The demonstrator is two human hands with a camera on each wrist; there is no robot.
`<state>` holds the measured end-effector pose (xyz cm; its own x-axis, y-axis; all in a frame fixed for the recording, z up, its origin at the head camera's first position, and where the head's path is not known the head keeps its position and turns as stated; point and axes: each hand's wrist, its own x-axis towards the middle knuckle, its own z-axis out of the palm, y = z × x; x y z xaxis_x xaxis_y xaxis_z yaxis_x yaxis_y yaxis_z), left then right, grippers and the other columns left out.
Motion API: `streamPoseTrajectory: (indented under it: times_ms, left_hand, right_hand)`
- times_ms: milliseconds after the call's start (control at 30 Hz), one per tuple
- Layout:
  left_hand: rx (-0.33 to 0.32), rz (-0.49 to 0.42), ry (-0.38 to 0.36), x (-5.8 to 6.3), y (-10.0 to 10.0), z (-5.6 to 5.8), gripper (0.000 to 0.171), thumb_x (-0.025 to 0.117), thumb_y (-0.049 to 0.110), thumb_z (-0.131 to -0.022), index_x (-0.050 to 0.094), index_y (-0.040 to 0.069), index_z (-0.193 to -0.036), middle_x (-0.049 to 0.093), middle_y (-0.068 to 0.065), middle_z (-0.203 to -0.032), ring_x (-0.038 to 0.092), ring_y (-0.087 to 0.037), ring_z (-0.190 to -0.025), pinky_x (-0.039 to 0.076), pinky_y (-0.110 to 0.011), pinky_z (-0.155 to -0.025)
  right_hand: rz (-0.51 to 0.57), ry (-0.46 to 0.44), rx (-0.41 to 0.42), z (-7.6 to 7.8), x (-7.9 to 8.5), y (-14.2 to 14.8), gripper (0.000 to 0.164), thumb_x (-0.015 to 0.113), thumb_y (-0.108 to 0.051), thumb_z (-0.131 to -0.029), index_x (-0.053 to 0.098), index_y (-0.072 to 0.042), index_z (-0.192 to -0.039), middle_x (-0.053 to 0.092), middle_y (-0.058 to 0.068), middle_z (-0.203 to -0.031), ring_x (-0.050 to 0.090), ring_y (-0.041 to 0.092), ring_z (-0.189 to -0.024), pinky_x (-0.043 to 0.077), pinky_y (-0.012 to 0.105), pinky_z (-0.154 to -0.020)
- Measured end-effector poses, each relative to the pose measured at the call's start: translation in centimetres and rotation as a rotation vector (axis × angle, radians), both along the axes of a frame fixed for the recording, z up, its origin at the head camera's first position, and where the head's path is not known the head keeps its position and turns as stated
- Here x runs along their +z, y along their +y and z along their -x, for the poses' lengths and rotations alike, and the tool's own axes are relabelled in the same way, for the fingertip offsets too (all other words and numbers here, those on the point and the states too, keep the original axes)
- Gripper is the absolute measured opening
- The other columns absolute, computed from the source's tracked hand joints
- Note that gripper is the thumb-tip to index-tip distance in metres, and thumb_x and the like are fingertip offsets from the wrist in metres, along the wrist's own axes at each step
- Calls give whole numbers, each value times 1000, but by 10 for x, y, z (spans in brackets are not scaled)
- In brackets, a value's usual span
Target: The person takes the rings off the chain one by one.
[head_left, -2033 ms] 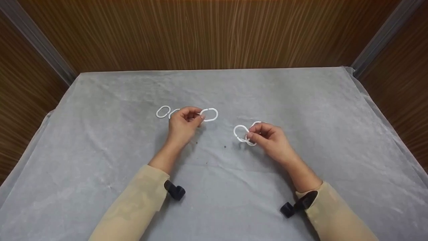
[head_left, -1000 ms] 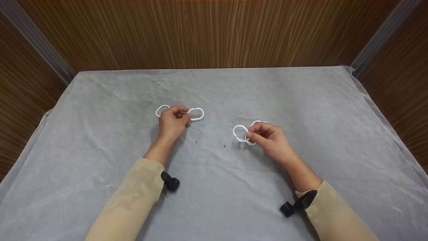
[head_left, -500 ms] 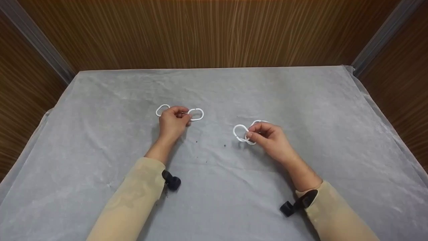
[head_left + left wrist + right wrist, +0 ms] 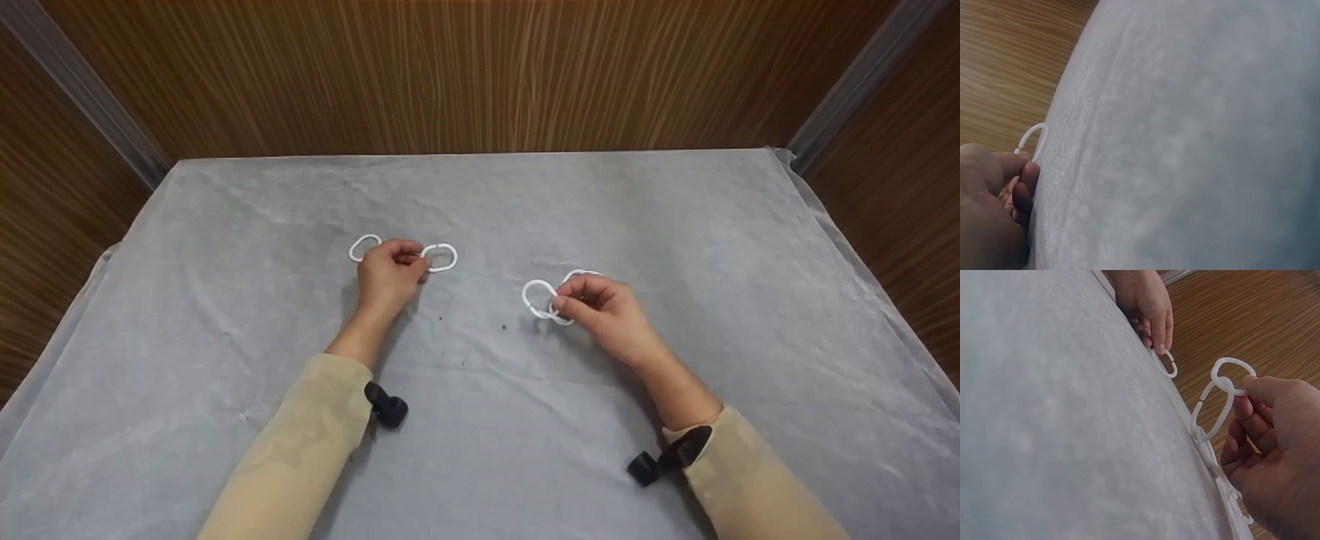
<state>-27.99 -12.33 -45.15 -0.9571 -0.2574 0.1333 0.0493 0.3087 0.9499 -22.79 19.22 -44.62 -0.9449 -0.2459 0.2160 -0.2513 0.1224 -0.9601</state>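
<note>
My left hand (image 4: 390,274) pinches a white oval plastic link (image 4: 454,257) between thumb and fingertips, low over the cloth. The narrow gap in the link shows on its far side. Another white link (image 4: 352,249) lies just left of that hand, partly hidden by it. My right hand (image 4: 611,311) pinches a white link (image 4: 1234,360) by one end, its gap visible in the right wrist view. Through it hangs a second link (image 4: 1228,410), and several more links (image 4: 1210,461) trail in a chain below, partly hidden behind the fingers.
A grey cloth (image 4: 480,427) with creases and a few dark specks covers the table. Wood-grain panels (image 4: 480,75) stand behind it and at both sides. Each sleeve cuff carries a black wrist camera, the left one (image 4: 390,411) and the right one (image 4: 643,469).
Over the two seconds my left hand has moved left with its link, toward the other link, and then stayed. My right hand and its chain have kept their place.
</note>
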Motion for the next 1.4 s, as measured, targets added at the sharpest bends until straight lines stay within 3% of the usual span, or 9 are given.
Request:
streamPoseTrajectory:
  times_ms: [567,833,1100,1400]
  left_hand:
    - [14,2,13,2,0,-4,15,81,-2,-88,77,-6,-102,72,-10,-83,63,-5,-61,51,-15,-60]
    - [-14,-41,10,9,7,-10,17,83,1,-88,77,-4,-103,70,-8,-84,63,-9,-62,53,-17,-59]
    - [-129,-56,71,14,21,-18,15,82,1,-89,77,-5,-102,70,-5,-80,65,-9,-60,52,-19,-58]
    - [-279,-103,63,22,46,-34,17,82,5,-91,77,-6,-103,72,-3,-81,69,-10,-63,53,-21,-59]
  right_hand:
    - [4,-9,11,0,-1,0,6,73,7,-94,70,11,-98,69,4,-83,62,9,-73,50,20,-67]
    - [-7,-4,3,1,-1,0,5,74,7,-95,71,10,-97,70,5,-83,63,10,-73,51,20,-68]
    - [-21,-3,4,0,0,1,5,75,4,-96,72,9,-97,69,8,-83,63,11,-74,51,20,-68]
    - [-14,7,16,1,0,0,5,74,6,-95,72,10,-97,69,3,-82,61,10,-73,51,20,-67]
